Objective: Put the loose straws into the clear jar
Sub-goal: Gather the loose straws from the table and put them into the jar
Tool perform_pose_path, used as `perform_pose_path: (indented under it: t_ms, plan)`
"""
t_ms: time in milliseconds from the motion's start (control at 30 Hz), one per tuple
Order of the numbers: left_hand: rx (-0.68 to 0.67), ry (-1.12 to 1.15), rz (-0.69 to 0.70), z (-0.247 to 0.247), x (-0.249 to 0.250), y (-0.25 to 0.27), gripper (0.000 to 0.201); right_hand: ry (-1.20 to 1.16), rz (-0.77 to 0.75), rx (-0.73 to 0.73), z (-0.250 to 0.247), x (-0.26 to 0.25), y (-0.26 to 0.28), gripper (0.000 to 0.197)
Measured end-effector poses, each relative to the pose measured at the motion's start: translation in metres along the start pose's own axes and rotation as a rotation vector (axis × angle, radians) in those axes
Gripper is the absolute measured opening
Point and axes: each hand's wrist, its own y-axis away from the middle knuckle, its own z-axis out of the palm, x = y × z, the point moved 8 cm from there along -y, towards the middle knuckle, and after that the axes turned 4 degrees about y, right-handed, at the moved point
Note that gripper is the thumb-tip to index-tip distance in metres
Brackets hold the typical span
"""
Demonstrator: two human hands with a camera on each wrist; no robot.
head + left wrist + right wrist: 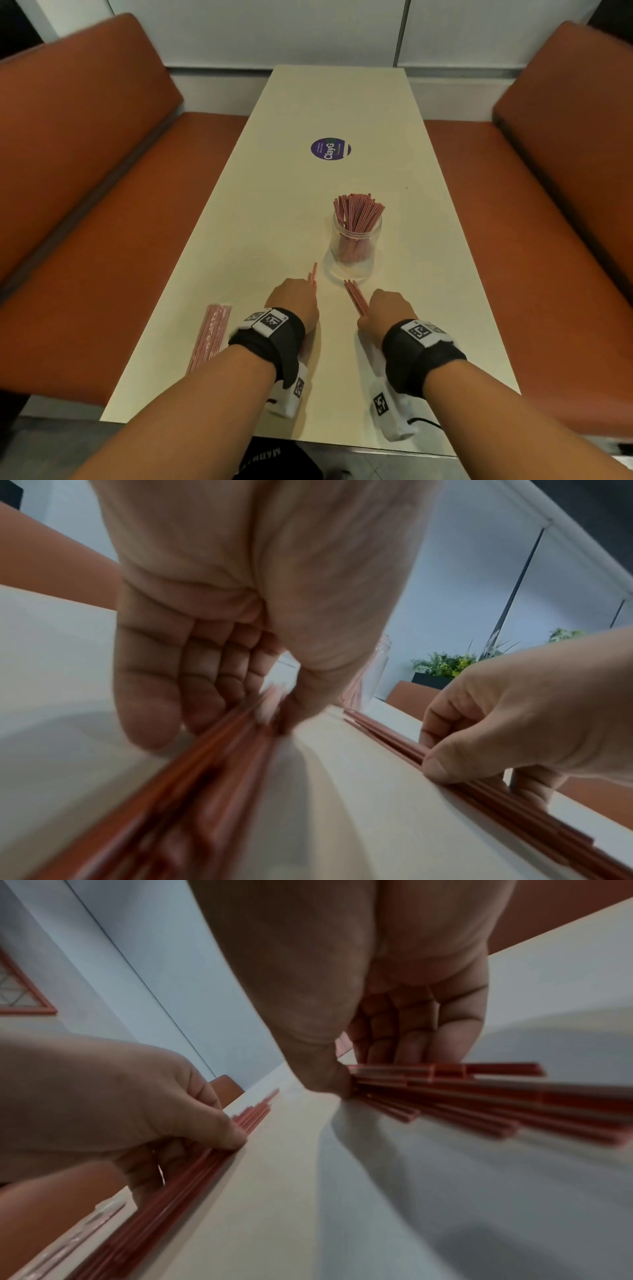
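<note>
1. The pack (212, 334) of wrapped straws lies at the near left of the table (342, 102), just beside the left forearm. A sweep of that arm could knock it off the edge.
2. The left hand (294, 301) pinches a thin bunch (312, 274) flat on the table, thumb against fingers (150, 696). The ends are uneven, so a few could slip out on lifting.
3. The right hand (388, 310) pinches a fanned bunch (356, 298), thumb on top. Splayed straws may catch on the rim or scatter.
4. The jar (354, 250) stands just beyond both hands, already crowded with straws. Forcing more in could tip it, being light, or push straws out.
</note>
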Motion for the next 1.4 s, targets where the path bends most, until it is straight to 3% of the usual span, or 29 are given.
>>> perform_pose_path:
  t_ms: [333, 467, 533, 667, 733, 833, 967, 1100, 1400]
  plan:
    - [-0.080, 0.046, -0.056, -0.001, -0.011, -0.011, 0.023, -0.006, 0.004, -0.020, -0.005, 0.003, -0.009, 0.023]
    - [-0.086, 0.189, -0.078, -0.004, -0.021, -0.016, 0.023, -0.006, -0.037, -0.046, -0.006, 0.004, -0.011, 0.024]
    - [-0.043, 0.417, -0.063, -0.009, -0.025, -0.022, 0.022, -0.065, -0.038, -0.005, -0.013, 0.008, -0.014, 0.023]
    - [0.008, 1.108, -0.108, -0.021, -0.024, -0.020, 0.008, -0.228, -0.005, 0.051, -0.030, 0.018, -0.020, 0.022]
    - [0.017, 1.303, -0.102, -0.032, -0.015, -0.026, 0.013, -0.390, 0.002, 0.123, -0.043, 0.021, -0.022, 0.021]
    - [0.015, 1.430, 0.028, -0.063, 0.013, -0.040, 0.018, -0.534, 0.013, 0.226, -0.062, 0.021, -0.024, 0.019]
    - [0.052, 1.632, 0.325, -0.121, 0.071, -0.052, 0.023, -0.599, 0.015, 0.321, -0.079, 0.022, -0.029, 0.025]
    - [0.153, 1.504, 0.468, -0.136, 0.111, -0.064, 0.021, -0.630, 0.012, 0.359, -0.082, 0.024, -0.032, 0.026]
    - [0.146, 1.258, 0.361, -0.096, 0.118, -0.083, 0.014, -0.674, 0.019, 0.387, -0.083, 0.036, -0.030, 0.026]
